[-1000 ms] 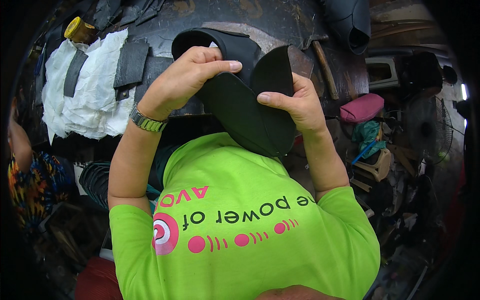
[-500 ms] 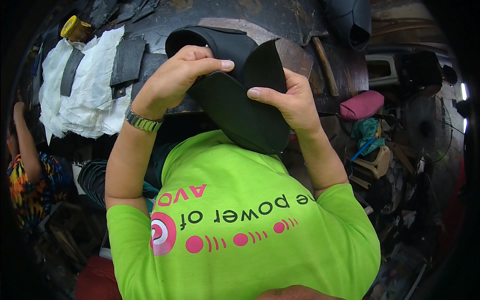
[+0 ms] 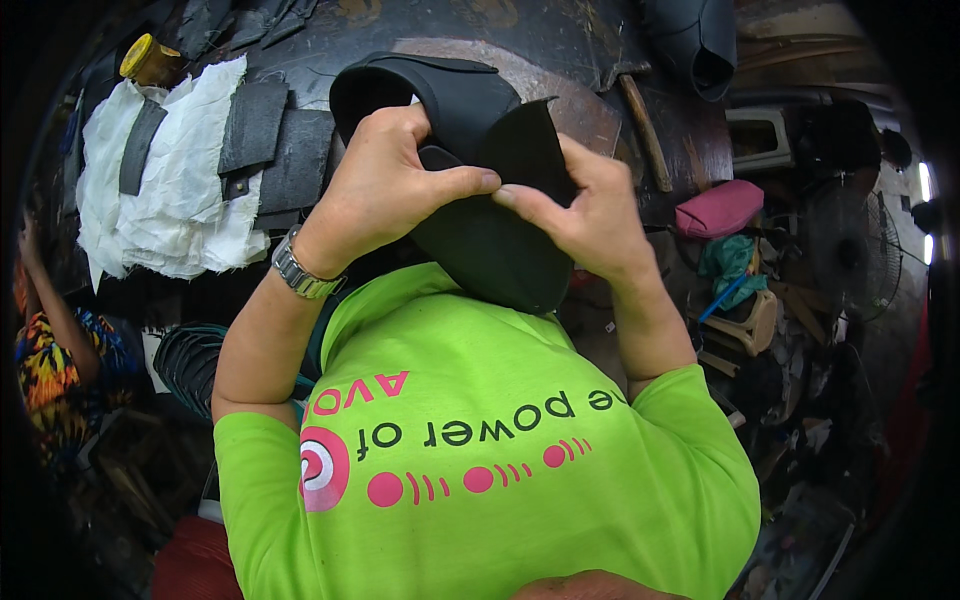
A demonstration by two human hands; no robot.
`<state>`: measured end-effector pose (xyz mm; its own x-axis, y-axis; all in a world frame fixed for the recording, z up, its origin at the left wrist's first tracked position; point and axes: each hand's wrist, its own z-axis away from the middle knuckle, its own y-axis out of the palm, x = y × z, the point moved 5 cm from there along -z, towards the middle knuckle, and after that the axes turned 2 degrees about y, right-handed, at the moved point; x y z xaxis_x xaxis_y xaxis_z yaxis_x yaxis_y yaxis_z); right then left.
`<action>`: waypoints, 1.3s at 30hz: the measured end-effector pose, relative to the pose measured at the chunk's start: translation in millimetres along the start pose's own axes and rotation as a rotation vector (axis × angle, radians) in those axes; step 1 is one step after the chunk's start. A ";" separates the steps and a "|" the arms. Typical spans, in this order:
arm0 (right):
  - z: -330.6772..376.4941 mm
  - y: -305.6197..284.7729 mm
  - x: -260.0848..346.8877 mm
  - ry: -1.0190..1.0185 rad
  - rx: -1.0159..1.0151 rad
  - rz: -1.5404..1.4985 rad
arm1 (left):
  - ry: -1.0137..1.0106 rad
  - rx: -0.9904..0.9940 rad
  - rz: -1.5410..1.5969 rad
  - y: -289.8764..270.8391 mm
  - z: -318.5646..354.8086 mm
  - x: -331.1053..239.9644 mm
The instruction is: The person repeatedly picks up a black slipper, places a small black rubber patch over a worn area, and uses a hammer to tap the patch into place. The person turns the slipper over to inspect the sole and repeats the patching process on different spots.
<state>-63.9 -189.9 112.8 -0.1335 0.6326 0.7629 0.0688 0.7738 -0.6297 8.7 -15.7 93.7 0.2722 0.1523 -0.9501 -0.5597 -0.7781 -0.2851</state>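
Note:
Both hands are on a black piece, which looks like a leather boot upper, held over the near edge of the workbench. Its far end curls into a wide round opening, and the near flap hangs down against my green shirt. My left hand, with a metal watch on the wrist, grips the middle edge, its thumb reaching right. My right hand pinches the right-hand raised flap, thumb on the inner face. The two thumb tips nearly meet at the middle. The fingers behind the material are mostly hidden.
On the dark bench lie white cloth with dark grey strips, a yellow-lidded jar and a hammer. Another black tubular piece stands far right. A pink pouch and a fan are at right; another person's arm is at left.
My left hand has slid right and nearer along the piece, bringing its thumb up to the right thumb. The right hand has shifted slightly, and the near flap is folded more.

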 end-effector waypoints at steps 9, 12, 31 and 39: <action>-1.6 -16.9 11.9 -0.286 -0.148 -0.140 | 0.043 0.052 -0.021 5.3 0.4 -7.7; 6.1 -13.4 16.4 -0.468 -0.180 -0.136 | 0.021 0.040 0.126 3.2 1.5 -5.9; -8.9 10.0 -18.7 0.152 -0.125 -0.550 | 0.029 0.001 0.081 1.3 17.3 -1.3; -15.5 13.8 -25.1 0.248 -0.013 -0.612 | 0.020 0.006 0.108 2.1 21.2 0.6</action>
<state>-44.2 -194.6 87.3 0.0798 0.0660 0.9946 0.0649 0.9953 -0.0713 -8.9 -4.3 89.8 0.2260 0.0555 -0.9726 -0.5909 -0.7859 -0.1821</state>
